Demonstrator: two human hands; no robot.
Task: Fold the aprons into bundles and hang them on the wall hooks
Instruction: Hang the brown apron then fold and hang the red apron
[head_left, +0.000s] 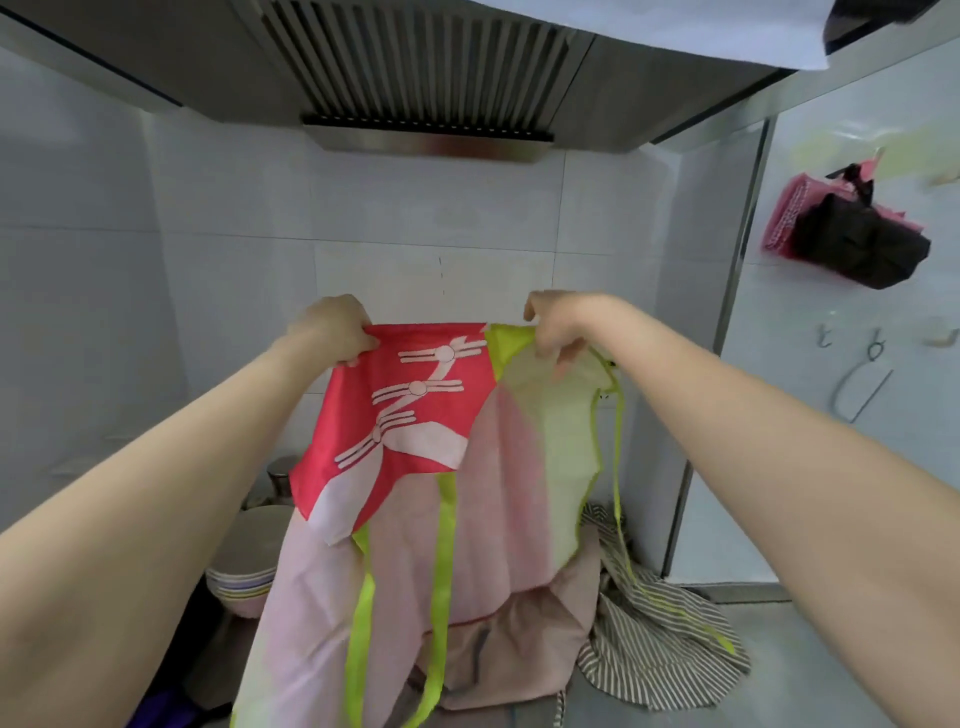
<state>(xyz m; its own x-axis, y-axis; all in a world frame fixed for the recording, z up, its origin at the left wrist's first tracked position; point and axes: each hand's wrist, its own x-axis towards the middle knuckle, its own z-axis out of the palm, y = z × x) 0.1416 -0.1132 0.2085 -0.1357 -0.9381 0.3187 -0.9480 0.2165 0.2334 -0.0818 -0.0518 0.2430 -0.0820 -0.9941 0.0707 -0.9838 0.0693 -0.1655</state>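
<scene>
White tiled wall fills the background, range hood overhead. Steel surface runs along the bottom right.

Left hand: fingers curled, thumb pinching the top left corner of the pink apron. Right hand: fingers curled over the top right edge, gripping the lime-green trimmed part. Apron is held up spread between the two hands, in front of the tiles, hanging down toward the surface. Red bib panel with white knot pattern sits just below the left fingers; pale pink and green cloth below the right fingers. Lime-green straps dangle from the middle and right side.

Below the fingers, under the hanging hem: beige cloth in a heap, striped grey cloth crumpled beside it to the right, both on the surface. Below and left of the left fingers: stack of bowls, metal lid knob behind, partly hidden by the apron.

Right of the right fingers: side wall panel with dark bundle hanging on a hook over a pink folded cloth. Lower hooks carry only a wire loop. Steel corner trim stands between the hands and that wall. Open room above the fingers up to the hood.
</scene>
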